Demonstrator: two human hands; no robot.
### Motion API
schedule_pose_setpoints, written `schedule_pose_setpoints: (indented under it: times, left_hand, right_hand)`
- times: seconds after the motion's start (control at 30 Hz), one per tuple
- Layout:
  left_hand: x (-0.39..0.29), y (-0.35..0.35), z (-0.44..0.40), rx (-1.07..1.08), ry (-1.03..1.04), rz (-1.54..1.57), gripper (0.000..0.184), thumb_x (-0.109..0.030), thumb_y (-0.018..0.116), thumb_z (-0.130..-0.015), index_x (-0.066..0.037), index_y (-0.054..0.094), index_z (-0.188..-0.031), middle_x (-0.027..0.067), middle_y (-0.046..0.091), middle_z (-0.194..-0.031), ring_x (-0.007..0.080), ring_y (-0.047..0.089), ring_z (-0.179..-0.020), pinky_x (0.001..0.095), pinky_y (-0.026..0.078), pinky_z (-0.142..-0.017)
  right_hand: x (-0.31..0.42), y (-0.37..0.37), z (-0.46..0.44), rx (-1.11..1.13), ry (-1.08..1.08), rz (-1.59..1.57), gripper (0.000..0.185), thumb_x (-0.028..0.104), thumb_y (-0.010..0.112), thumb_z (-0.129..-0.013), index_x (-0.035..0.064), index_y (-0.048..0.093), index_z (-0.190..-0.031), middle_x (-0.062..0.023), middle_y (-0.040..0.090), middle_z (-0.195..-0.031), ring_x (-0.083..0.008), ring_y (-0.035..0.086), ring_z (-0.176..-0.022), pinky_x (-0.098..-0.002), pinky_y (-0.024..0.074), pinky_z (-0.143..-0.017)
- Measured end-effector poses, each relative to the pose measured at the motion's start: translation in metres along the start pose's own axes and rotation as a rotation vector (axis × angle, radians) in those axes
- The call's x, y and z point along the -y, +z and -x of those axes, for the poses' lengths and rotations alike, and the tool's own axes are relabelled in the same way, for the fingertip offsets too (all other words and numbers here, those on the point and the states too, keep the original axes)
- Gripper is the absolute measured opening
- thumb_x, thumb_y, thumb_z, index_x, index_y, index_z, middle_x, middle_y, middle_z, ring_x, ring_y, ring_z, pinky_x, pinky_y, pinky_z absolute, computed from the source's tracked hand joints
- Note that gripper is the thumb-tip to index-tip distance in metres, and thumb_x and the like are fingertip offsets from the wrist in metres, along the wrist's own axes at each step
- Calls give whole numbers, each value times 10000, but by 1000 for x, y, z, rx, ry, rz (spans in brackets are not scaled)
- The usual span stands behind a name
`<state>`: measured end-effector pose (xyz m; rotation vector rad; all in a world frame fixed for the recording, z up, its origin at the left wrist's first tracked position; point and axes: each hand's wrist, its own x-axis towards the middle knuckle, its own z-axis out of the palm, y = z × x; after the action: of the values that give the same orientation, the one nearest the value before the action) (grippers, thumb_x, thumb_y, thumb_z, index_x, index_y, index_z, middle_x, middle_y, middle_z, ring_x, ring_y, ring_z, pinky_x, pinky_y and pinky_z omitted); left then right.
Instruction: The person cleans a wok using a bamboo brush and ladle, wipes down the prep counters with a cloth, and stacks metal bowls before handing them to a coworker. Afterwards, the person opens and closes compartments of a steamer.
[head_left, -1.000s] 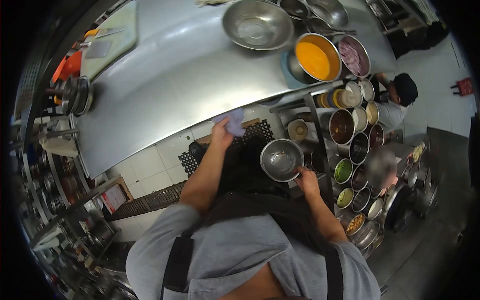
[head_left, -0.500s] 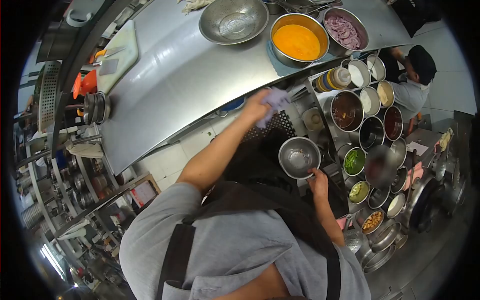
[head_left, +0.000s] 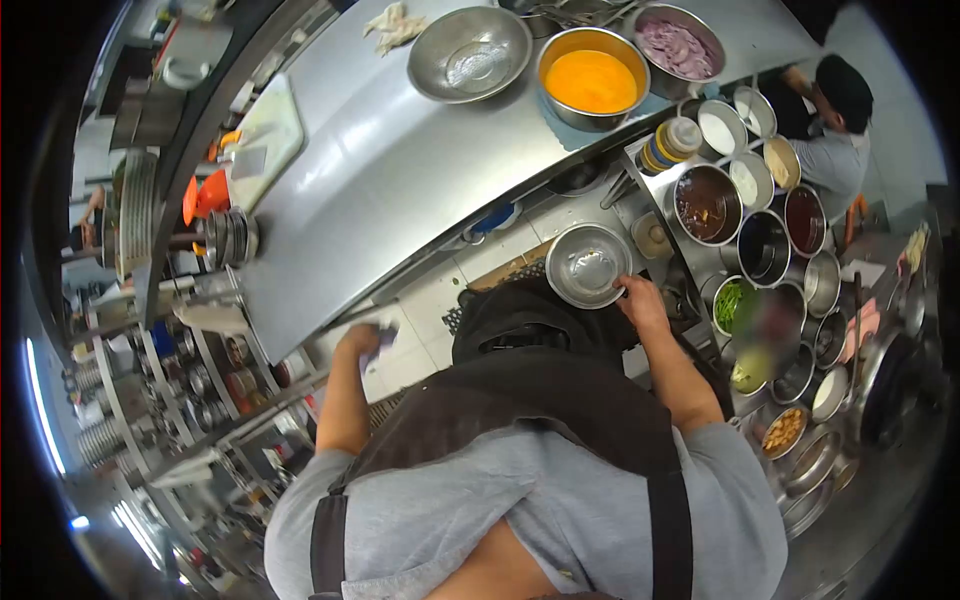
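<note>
My right hand [head_left: 643, 302] grips the rim of a metal mixing bowl [head_left: 588, 265], with the thumb over the edge. The bowl tilts toward me, and its shiny inside shows a few small marks or reflections. My left hand [head_left: 360, 345] hangs low at my left side, closed around a purple cloth [head_left: 386, 338]. Most of the cloth is hidden by the hand and blurred. Below both hands are the tiled floor and my black apron.
The steel counter [head_left: 390, 190] holds a perforated bowl [head_left: 470, 55], a pot of orange liquid [head_left: 592, 82] and a pot of sliced onions [head_left: 680, 48]. Sauce pots [head_left: 708, 205] line the right. A co-worker [head_left: 840, 120] stands beyond them. Shelves [head_left: 150, 400] run along my left.
My left hand has swung from the counter's edge down to my left side, carrying the cloth. The bowl in my right hand has moved up and slightly left in view.
</note>
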<state>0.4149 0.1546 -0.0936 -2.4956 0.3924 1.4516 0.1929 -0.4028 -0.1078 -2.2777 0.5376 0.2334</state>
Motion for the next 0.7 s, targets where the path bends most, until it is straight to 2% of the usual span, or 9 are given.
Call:
schedule_pose_setpoints:
  times: [0.07,0.1,0.13,0.2,0.33,0.43,0.53,0.6,0.7]
  left_hand:
    - [-16,-36,60,107,-139,-16,285,-230,511,-728,-56,676,-881,189,640,-927,339,624,-861,401,488,-744]
    - [28,-17,55,-171,-147,35,301,-234,515,-714,-65,671,-909,196,640,-917,349,617,-875,410,482,-756]
    - [56,-24,56,-177,-127,-24,301,-234,515,-714,-65,671,-909,196,640,-917,349,617,-875,410,482,-756]
    - [93,-55,56,-432,-240,191,320,-188,512,-696,-57,651,-953,205,638,-923,367,607,-884,415,472,-784]
    - [102,-148,48,-742,-157,14,354,-131,516,-724,-39,616,-1052,209,637,-957,358,607,-909,406,464,-787]
    - [97,-202,14,-1097,50,-63,474,-97,527,-676,-33,537,-1146,204,563,-1077,371,522,-1031,427,425,-877]
    - [72,-241,-26,-1148,283,-263,456,-112,566,-678,-17,546,-1123,190,547,-1064,371,515,-1025,424,422,-885]
    - [24,-256,-35,-1064,584,-303,454,-91,596,-670,-8,546,-1114,178,549,-1026,370,516,-1013,420,422,-890]
    - [-59,-247,-21,-931,802,-192,391,-57,597,-724,-18,552,-1111,179,547,-1118,357,504,-1073,394,426,-894]
  right_hand:
    - [5,0,2,-21,31,-7,315,25,709,-607,95,616,-900,-128,605,-902,-335,583,-865,-409,467,-755]
    - [7,3,6,-19,48,6,315,18,704,-608,96,615,-900,-123,605,-908,-334,582,-868,-406,470,-758]
    - [5,9,11,-51,86,-30,315,18,704,-608,96,615,-900,-123,605,-908,-334,582,-868,-406,470,-758]
    - [-1,22,20,-63,97,-50,309,17,694,-614,96,614,-901,-115,606,-912,-329,582,-875,-402,471,-764]
    - [0,50,51,-197,156,-96,283,6,662,-636,96,617,-901,-108,606,-929,-318,583,-883,-400,475,-790]
    - [4,82,80,-290,278,-156,249,18,649,-657,96,622,-892,-113,605,-940,-323,579,-900,-403,473,-797]
    - [19,126,114,-354,458,-216,251,28,655,-664,94,626,-905,-122,606,-942,-333,577,-906,-404,471,-798]
    - [29,160,140,-540,473,-271,251,37,694,-638,52,616,-877,-152,606,-877,-345,585,-871,-401,468,-758]
    - [54,214,179,-587,583,-323,258,40,698,-635,54,612,-877,-155,609,-862,-348,589,-840,-402,469,-732]
